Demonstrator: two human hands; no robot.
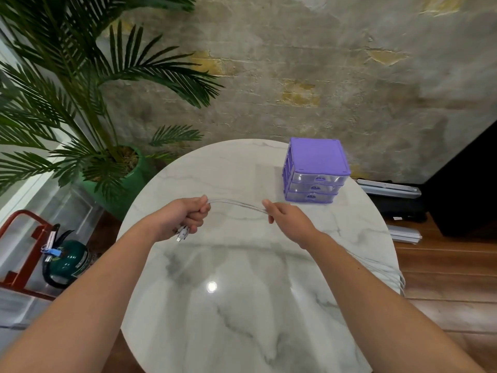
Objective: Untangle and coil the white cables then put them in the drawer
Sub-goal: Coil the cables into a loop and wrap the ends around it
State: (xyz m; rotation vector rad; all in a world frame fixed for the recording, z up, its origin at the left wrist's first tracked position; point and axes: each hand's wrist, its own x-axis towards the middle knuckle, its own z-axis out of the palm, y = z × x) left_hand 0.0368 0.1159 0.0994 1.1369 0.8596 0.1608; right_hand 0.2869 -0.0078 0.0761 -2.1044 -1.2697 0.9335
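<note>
The white cables (236, 204) stretch in a shallow arc between my two hands above the round marble table (242, 292). My left hand (185, 215) grips one end in a fist, and white plugs hang below it. My right hand (279, 215) pinches the cables between thumb and fingers. From there the cables run back under my right forearm and hang over the table's right edge. The purple drawer unit (316, 170), with three clear drawers all closed, stands at the table's far right.
A potted palm in a green pot (126, 184) stands behind the table on the left. A green cylinder (70, 261) and a red frame sit on the floor at left. Dark boxes (395, 197) lie on the wooden floor at right.
</note>
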